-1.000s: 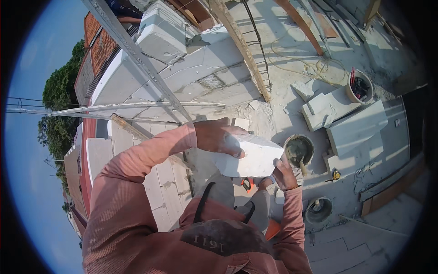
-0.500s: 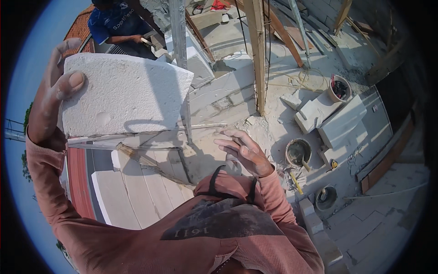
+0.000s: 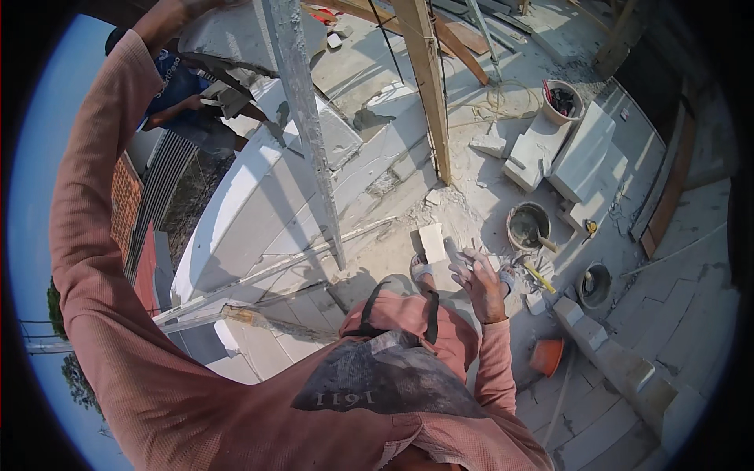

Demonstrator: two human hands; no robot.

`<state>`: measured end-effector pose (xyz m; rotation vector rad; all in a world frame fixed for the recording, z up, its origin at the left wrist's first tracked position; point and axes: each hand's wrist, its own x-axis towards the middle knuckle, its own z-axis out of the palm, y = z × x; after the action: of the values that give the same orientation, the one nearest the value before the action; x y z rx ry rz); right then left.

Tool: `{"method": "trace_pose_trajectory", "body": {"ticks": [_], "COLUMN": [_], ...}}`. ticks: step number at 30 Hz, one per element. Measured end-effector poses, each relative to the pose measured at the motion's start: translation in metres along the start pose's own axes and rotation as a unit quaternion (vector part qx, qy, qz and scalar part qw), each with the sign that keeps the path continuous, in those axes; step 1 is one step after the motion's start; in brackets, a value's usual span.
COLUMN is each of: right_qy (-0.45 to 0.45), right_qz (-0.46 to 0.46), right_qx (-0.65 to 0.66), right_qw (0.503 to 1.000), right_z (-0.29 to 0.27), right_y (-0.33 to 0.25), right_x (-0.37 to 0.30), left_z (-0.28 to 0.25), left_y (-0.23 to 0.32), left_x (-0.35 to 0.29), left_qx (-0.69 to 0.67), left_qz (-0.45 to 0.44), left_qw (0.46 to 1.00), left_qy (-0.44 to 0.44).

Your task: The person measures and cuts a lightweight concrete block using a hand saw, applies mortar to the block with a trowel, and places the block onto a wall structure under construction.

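My left arm reaches up and forward, and my left hand (image 3: pixel 188 8) grips a pale aerated concrete block (image 3: pixel 232 41) by its edge. The block sits in shade at the top edge, partly cut off, behind a thin upright strip (image 3: pixel 302 118) spattered with mortar. Below it runs the block wall (image 3: pixel 271 208). Near my body, my right hand (image 3: pixel 483 289) hangs empty with its fingers apart. Beyond its fingertips a small piece of block (image 3: pixel 431 242) lies on the floor by my foot.
A co-worker in a blue shirt (image 3: pixel 173 82) is beyond the wall, hands on a tool. A wooden post (image 3: pixel 424 94) stands ahead. Rightward are a mortar bucket (image 3: pixel 528 226), a tool bucket (image 3: pixel 562 102), loose blocks (image 3: pixel 585 153), a dark bucket (image 3: pixel 594 284) and an orange bucket (image 3: pixel 546 357).
My left hand has carried the block up and forward, away from my body, toward the far wall. My right hand has shifted slightly right and down. The view has turned, showing more wall.
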<state>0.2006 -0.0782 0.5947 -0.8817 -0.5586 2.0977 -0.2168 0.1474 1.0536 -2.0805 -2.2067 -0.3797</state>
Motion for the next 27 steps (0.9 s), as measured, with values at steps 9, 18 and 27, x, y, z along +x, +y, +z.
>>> {"method": "trace_pose_trajectory", "body": {"ticks": [9,18,27], "right_qy": [0.008,0.044,0.019], "right_qz": [-0.001,-0.284,-0.279], "right_qx": [-0.072,-0.339,-0.498], "right_qw": [0.997,0.896,0.821], "right_z": [0.018,0.078,0.142], "right_y": [-0.006,-0.045,-0.085], "right_x": [0.058,0.22,0.323], "left_z": [0.094,0.211,0.243], "left_y": [0.023,0.021,-0.013], "left_x": [0.039,0.052,0.073], "left_qx": [0.02,0.004,0.152], "left_qz": [0.066,0.068,0.081], "left_qw": [0.991,0.978,0.947], "left_qy": [-0.116,-0.198,-0.272]}}
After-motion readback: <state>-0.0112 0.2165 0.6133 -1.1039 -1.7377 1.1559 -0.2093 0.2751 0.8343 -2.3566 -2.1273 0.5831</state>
